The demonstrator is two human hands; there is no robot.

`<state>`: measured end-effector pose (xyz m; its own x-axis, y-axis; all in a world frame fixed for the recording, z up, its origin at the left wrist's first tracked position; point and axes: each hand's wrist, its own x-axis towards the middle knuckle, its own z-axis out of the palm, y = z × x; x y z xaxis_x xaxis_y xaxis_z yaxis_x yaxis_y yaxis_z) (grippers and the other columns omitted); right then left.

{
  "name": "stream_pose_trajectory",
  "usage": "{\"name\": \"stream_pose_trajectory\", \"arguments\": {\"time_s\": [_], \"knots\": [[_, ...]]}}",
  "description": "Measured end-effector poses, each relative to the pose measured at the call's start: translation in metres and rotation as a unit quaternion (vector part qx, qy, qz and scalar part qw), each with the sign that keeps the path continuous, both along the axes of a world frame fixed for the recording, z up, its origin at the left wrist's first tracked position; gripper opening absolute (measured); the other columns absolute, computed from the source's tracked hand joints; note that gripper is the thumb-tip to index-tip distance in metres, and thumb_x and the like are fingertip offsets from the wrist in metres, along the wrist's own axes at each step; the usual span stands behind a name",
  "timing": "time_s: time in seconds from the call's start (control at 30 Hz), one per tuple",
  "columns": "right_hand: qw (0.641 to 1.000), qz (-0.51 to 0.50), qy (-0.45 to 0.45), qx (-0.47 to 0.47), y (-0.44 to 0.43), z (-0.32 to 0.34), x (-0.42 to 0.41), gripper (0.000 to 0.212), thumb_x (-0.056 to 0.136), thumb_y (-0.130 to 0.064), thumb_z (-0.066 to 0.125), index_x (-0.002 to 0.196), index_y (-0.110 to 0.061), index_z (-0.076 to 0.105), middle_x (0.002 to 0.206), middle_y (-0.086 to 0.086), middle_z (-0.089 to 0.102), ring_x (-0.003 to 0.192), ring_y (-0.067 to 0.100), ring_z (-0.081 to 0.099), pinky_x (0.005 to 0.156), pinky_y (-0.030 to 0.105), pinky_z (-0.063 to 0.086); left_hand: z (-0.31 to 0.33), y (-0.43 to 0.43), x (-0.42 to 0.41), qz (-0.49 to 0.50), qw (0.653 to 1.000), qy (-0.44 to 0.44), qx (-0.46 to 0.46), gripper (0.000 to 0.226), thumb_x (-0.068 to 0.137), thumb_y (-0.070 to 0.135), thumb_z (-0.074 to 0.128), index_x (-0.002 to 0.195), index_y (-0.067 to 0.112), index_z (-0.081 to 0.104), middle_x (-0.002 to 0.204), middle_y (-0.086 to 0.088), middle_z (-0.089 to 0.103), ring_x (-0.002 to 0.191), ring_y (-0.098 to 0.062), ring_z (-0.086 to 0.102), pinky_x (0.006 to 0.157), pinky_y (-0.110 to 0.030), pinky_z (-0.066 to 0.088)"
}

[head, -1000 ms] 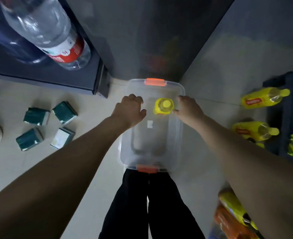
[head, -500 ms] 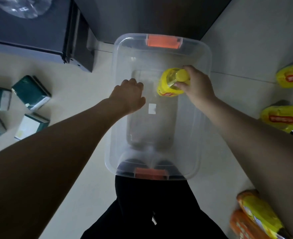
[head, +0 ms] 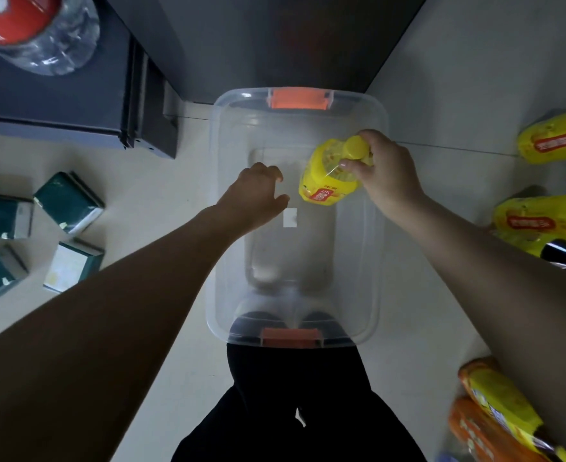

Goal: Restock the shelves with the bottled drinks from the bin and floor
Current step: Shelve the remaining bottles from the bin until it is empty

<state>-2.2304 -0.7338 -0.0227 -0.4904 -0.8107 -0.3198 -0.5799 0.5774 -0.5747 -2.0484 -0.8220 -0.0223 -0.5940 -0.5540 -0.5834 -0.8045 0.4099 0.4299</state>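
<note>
A clear plastic bin (head: 379, 228) with orange latches stands on the floor in front of my legs. My right hand (head: 388, 171) grips a yellow bottled drink (head: 328, 175) by its neck, just under the yellow cap, and holds it tilted above the bin's right side. My left hand (head: 258, 195) hovers over the bin's middle with loosely curled fingers and holds nothing. The bin's floor shows only a small white label. More yellow bottles (head: 554, 138) lie on dark shelving at the right edge.
A dark shelf unit (head: 75, 95) at upper left carries a large water bottle (head: 41, 31) with a red label. Several green cartons (head: 68, 201) lie on the floor at left. Yellow and orange bottles (head: 494, 415) lie at lower right. A dark wall stands behind the bin.
My right hand has taken hold of the yellow bottle and lifted it up and to the right. My head has come lower over the bin. The left hand stays empty over the bin.
</note>
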Motion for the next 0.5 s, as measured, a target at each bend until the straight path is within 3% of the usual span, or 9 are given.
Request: {"name": "stream_pose_trajectory", "arguments": {"time_s": [0.23, 0.4, 0.5], "knots": [[0.997, -0.043, -0.038, -0.055, 0.005, 0.063, -0.012, 0.04, 0.083, -0.027, 0.068, 0.118, -0.011, 0.059, 0.106, 0.009, 0.066, 0.099, 0.028, 0.061, 0.084, 0.035, 0.047, 0.037, 0.003, -0.004, 0.038, 0.998, 0.037, 0.043, 0.046, 0.089, 0.029, 0.06, 0.129, 0.01, 0.05, 0.132, -0.012, 0.048, 0.122, -0.024, 0.046, 0.097, -0.026, 0.035], [0.995, -0.036, -0.031, -0.089, 0.001, 0.133, -0.025, 0.036, 0.081, -0.034, 0.065, 0.11, -0.012, 0.061, 0.093, -0.003, 0.06, 0.094, 0.024, 0.061, 0.078, 0.031, 0.044, 0.083, 0.006, -0.009, 0.085, 0.991, 0.082, 0.055, 0.046, 0.087, 0.031, 0.063, 0.127, 0.011, 0.051, 0.131, -0.008, 0.05, 0.119, -0.018, 0.048, 0.09, -0.019, 0.033], [0.991, -0.051, -0.057, -0.112, -0.002, 0.182, -0.031, 0.042, 0.074, -0.041, 0.062, 0.107, -0.015, 0.063, 0.09, -0.004, 0.06, 0.091, 0.023, 0.061, 0.08, 0.036, 0.048, 0.124, 0.007, -0.016, 0.117, 0.984, 0.119, 0.062, 0.047, 0.084, 0.032, 0.067, 0.124, 0.012, 0.053, 0.13, -0.005, 0.052, 0.118, -0.016, 0.049, 0.088, -0.018, 0.034]]}}
